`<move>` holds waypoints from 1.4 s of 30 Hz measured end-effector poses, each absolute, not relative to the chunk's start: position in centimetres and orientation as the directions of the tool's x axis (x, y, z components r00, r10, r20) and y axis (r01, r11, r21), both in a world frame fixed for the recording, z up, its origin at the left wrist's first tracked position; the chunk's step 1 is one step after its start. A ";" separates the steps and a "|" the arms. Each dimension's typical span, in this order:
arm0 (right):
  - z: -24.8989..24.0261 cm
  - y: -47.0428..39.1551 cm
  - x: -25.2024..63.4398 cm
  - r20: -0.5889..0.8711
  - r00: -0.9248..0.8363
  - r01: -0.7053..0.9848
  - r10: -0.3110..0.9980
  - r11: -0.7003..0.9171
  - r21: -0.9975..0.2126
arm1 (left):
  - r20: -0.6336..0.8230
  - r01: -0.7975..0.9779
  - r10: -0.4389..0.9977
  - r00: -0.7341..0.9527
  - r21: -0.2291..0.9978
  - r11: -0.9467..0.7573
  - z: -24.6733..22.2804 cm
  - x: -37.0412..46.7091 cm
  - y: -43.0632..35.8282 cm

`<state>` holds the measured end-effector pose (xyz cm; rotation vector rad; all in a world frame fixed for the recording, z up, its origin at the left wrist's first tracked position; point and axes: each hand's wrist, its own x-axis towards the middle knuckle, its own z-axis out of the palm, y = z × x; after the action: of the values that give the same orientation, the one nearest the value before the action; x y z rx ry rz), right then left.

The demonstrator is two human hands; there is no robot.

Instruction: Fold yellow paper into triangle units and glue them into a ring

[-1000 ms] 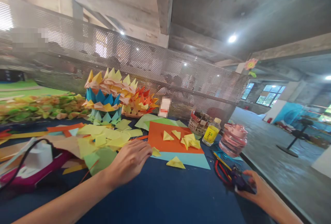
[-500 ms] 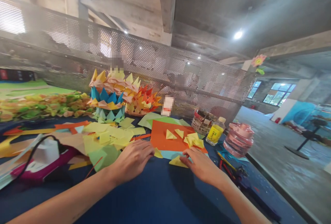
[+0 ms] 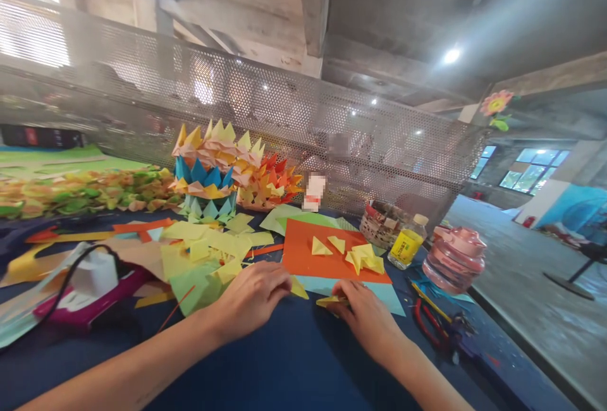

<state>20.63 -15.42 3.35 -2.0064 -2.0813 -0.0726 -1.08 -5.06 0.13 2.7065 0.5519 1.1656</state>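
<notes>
Our right hand [image 3: 365,316] pinches a small folded yellow piece [image 3: 331,301] low over the blue bench [image 3: 294,360], just before the orange sheet [image 3: 327,256]. Our left hand [image 3: 251,300] rests curled beside another yellow triangle [image 3: 298,288], holding nothing we can see. We judge it best to lift the piece by its edge, keeping the creases flat and the loose triangles undisturbed.

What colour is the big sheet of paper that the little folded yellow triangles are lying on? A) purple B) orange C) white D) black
B: the folded yellow triangles lie on a flat orange sheet, just beyond the right hand.
</notes>
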 end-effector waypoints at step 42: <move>1.8 -15.5 18.7 0.310 -0.173 0.873 0.935 0.291 -0.392 | 0.464 0.271 0.523 0.715 0.506 -0.819 0.7 -0.9 -6.4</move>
<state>18.67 -15.48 1.80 -1.6113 -2.0772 0.1690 -0.91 -6.37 0.68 2.5160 0.6128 0.8553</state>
